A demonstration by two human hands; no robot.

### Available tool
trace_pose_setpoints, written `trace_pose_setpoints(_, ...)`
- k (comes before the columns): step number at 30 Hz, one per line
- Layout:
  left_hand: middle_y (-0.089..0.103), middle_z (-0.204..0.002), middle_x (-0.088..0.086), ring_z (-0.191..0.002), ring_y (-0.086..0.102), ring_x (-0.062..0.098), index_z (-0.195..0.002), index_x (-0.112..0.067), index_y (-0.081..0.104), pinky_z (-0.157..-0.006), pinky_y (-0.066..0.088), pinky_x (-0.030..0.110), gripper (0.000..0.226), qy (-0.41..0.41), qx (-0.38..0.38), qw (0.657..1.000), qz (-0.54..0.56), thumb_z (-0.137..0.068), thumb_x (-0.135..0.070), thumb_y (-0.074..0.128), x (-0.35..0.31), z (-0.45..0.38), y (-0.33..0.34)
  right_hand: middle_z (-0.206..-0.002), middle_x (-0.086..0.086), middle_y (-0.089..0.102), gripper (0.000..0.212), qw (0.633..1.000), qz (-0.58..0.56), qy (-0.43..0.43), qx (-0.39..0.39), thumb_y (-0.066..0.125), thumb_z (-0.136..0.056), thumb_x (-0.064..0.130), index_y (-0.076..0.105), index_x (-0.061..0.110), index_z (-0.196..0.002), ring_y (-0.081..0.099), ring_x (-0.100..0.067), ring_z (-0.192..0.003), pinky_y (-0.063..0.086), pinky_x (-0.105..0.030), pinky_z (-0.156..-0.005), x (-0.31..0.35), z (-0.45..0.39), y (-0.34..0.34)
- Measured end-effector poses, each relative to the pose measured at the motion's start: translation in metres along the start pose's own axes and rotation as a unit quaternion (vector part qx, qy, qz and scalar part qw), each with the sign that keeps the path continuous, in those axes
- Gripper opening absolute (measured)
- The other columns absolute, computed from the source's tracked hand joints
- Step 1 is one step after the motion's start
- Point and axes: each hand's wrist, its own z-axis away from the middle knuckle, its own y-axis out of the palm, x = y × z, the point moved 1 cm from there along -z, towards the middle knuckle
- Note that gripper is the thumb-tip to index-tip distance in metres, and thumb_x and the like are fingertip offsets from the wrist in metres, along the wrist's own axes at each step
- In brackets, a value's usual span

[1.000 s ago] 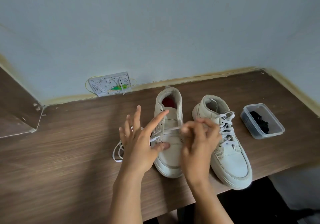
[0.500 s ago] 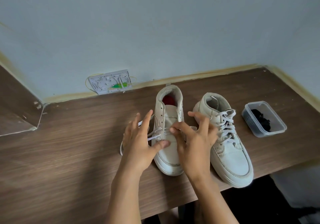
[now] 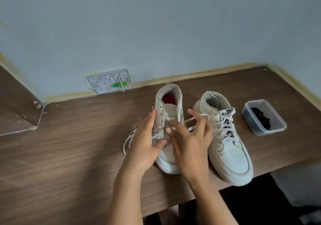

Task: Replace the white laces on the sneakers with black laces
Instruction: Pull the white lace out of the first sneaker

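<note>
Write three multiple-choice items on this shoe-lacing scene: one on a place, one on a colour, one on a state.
1. Where is the clear plastic tub?
A. right of both sneakers
B. between the sneakers
C. left of the hands

2. What colour are the laces in the tub?
A. white
B. black
C. red

3. How is the right sneaker laced?
A. no lace at all
B. black lace
C. white lace fully threaded

Answers: 1 A, it stands near the table's right edge, past the right sneaker. 2 B, a dark bundle lies inside. 3 C, its white lace crosses every eyelet row, while the left sneaker, under both hands, is partly unthreaded.
</note>
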Motion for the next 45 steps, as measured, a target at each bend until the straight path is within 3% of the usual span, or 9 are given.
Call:
trace_pose_setpoints(4, -0.019, -0.161, -0.005, -0.148, -0.018, 0.02, -0.151, -0.04, -0.009, -0.116, -0.012, 0.043, 0.103, -0.046, -0.042, 0.982, -0.176, -0.083, -0.046, 0.069, -0.006, 0.001, -0.003, -0.135, -0.003, 0.044, 0.015, 0.999, -0.018, 0.013, -0.037, 0.074, -0.084, 0.018, 0.07, 0.03, -0.091, 0.028, -0.03, -0.127, 0.021, -0.034, -0.104, 0.001, -0.002, 0.005)
trace_pose_setpoints(8, -0.022, -0.16, 0.0, -0.147, -0.021, 0.025, -0.151, -0.037, -0.011, -0.116, -0.011, 0.045, 0.1, -0.101, -0.003, 0.982, -0.157, -0.086, -0.051, 0.063, -0.009, 0.004, -0.002, -0.122, 0.001, 0.042, 0.024, 0.966, -0.13, 0.113, -0.191, 0.069, -0.083, -0.002, 0.069, 0.02, -0.091, 0.035, -0.022, -0.113, 0.026, -0.014, -0.096, -0.006, -0.003, -0.011)
trace_pose_setpoints(12, -0.018, -0.162, 0.0, -0.148, -0.019, 0.022, -0.151, -0.037, -0.012, -0.118, -0.006, 0.044, 0.088, -0.092, 0.036, 0.984, -0.149, -0.093, -0.047, 0.054, -0.008, 0.006, 0.0, -0.117, -0.004, 0.04, 0.005, 0.922, -0.148, 0.181, -0.308, 0.062, -0.096, 0.016, 0.065, 0.012, -0.097, 0.033, -0.015, -0.106, 0.033, -0.02, -0.089, -0.015, -0.006, -0.021)
trace_pose_setpoints(16, -0.02, -0.161, 0.0, -0.148, -0.016, 0.028, -0.151, -0.035, -0.016, -0.117, -0.007, 0.05, 0.085, -0.146, 0.058, 0.968, -0.194, -0.094, -0.057, 0.043, -0.009, 0.007, 0.0, -0.123, -0.006, 0.04, 0.011, 0.959, -0.123, 0.104, -0.234, 0.064, -0.095, 0.016, 0.068, 0.015, -0.105, 0.033, -0.02, -0.112, 0.03, -0.016, -0.093, -0.008, -0.005, -0.019)
trace_pose_setpoints(23, -0.009, -0.163, -0.001, -0.149, -0.012, 0.027, -0.154, -0.035, -0.005, -0.116, -0.004, 0.052, 0.076, -0.129, 0.031, 0.965, -0.225, -0.097, -0.053, 0.043, -0.011, 0.008, 0.002, -0.133, -0.007, 0.047, 0.015, 1.0, -0.012, -0.002, -0.022, 0.069, -0.09, 0.03, 0.072, 0.026, -0.104, 0.027, -0.033, -0.136, 0.029, -0.052, -0.109, -0.005, -0.002, 0.008)
trace_pose_setpoints(33, 0.0, -0.163, 0.006, -0.15, -0.006, 0.028, -0.155, -0.024, 0.004, -0.12, -0.001, 0.047, 0.078, -0.1, -0.098, 0.953, -0.27, -0.096, -0.046, 0.049, -0.037, 0.025, 0.008, -0.128, -0.001, 0.046, 0.007, 0.989, -0.068, 0.055, -0.115, 0.076, -0.084, 0.022, 0.074, 0.028, -0.088, 0.031, -0.026, -0.12, 0.041, -0.048, -0.096, -0.006, -0.004, 0.001)
trace_pose_setpoints(39, -0.019, -0.16, 0.013, -0.148, -0.015, 0.033, -0.151, -0.012, -0.018, -0.119, -0.005, 0.047, 0.101, -0.187, 0.011, 0.938, -0.29, -0.091, -0.06, 0.048, -0.038, 0.044, 0.028, -0.121, -0.007, 0.047, 0.001, 0.966, -0.074, 0.088, -0.232, 0.074, -0.087, 0.02, 0.073, 0.019, -0.087, 0.036, -0.027, -0.111, 0.027, -0.01, -0.093, -0.021, -0.013, -0.021)
trace_pose_setpoints(42, 0.001, -0.162, 0.012, -0.148, 0.003, 0.033, -0.154, -0.015, -0.006, -0.12, 0.007, 0.044, 0.086, -0.179, -0.038, 0.943, -0.279, -0.096, -0.049, 0.047, -0.039, 0.043, 0.029, -0.116, 0.001, 0.043, 0.001, 0.967, -0.106, 0.098, -0.209, 0.072, -0.089, 0.019, 0.072, 0.018, -0.089, 0.042, -0.025, -0.106, 0.025, -0.009, -0.094, -0.029, -0.014, -0.027)
trace_pose_setpoints(45, 0.044, -0.137, -0.001, -0.123, 0.044, 0.021, -0.139, -0.027, 0.035, -0.098, 0.039, 0.033, 0.053, -0.14, -0.125, 0.964, -0.186, -0.093, -0.046, 0.055, -0.044, 0.043, 0.027, -0.111, 0.011, 0.042, 0.003, 0.979, -0.097, 0.072, -0.161, 0.073, -0.086, 0.023, 0.072, 0.024, -0.09, 0.049, -0.014, -0.104, 0.032, -0.033, -0.1, -0.028, -0.013, -0.026)
